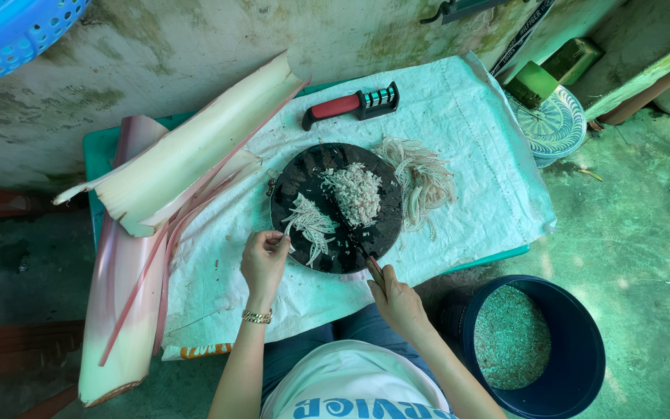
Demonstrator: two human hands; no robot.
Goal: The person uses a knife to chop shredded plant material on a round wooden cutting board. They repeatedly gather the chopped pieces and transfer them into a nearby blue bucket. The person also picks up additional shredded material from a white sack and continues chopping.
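Observation:
A round black cutting board lies on a white woven sheet. On it sit a heap of finely chopped pale pieces and a bunch of pale strips. My left hand pinches the near end of the strips at the board's left edge. My right hand grips a dark knife, its blade lying across the board between the strips and the heap. More uncut strips lie on the sheet to the right of the board.
Large pale and pink banana-stem sheaths lie at the left. A red-handled knife sharpener rests behind the board. A dark blue bucket with chopped bits stands at the right front. A blue basket sits top left, a patterned plate at the right.

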